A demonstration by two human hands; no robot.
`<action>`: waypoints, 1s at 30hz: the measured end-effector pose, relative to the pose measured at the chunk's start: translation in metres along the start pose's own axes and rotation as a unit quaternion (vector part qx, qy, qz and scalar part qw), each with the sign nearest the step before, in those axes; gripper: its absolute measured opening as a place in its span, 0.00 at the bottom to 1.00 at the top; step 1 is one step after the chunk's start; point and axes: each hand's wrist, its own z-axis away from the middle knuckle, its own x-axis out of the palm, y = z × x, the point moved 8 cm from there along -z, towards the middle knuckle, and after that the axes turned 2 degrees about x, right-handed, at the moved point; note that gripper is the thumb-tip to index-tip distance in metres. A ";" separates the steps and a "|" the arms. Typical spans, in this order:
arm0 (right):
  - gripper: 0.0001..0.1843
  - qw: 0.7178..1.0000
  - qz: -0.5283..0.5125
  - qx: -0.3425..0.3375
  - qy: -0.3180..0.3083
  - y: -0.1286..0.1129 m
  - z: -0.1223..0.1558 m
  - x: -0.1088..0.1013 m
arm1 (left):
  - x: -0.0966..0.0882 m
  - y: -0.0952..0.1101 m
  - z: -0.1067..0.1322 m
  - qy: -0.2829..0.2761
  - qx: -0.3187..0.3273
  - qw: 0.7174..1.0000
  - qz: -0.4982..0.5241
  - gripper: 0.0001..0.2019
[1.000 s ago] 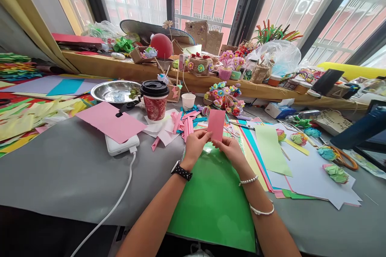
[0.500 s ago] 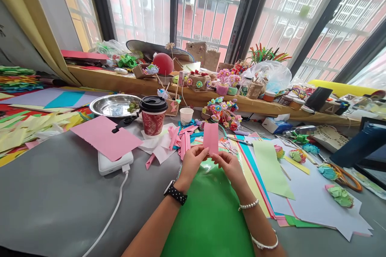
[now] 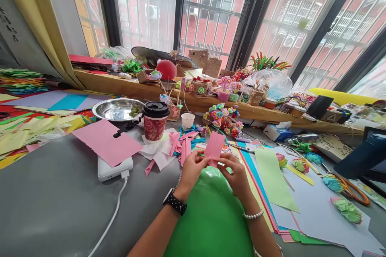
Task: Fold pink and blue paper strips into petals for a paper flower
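Pink paper lies at the far left as a large sheet (image 3: 105, 146), resting over a white device (image 3: 116, 170) on the grey table (image 3: 60, 209). Next come a lidded red cup (image 3: 155, 126) and a scatter of folded pink strips (image 3: 185, 150).

Right of these, the person's left hand (image 3: 192, 168) pinches the lower left of a small pink piece (image 3: 214, 145), thumb against fingers. The piece is held above a glossy green surface (image 3: 211, 217). Both grips sit close together at its lower end, so uneven pulling or a twist could crease it askew or tear it; a loosened pinch could let the unsupported upper part flop. Its long axis runs upward and away from the person, the free end tipping slightly right. The right hand (image 3: 237, 170) pinches the lower right edge, its fingers bent; whether the paper is folded between the fingertips cannot be told.

Farther right lie a pale green sheet (image 3: 276, 178) and a crumpled paper flower (image 3: 346, 210).
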 end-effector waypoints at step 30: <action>0.10 0.985 -0.097 0.137 0.049 0.022 0.004 0.002 | 0.015 0.004 0.007 -0.068 0.001 0.997 -0.039 0.23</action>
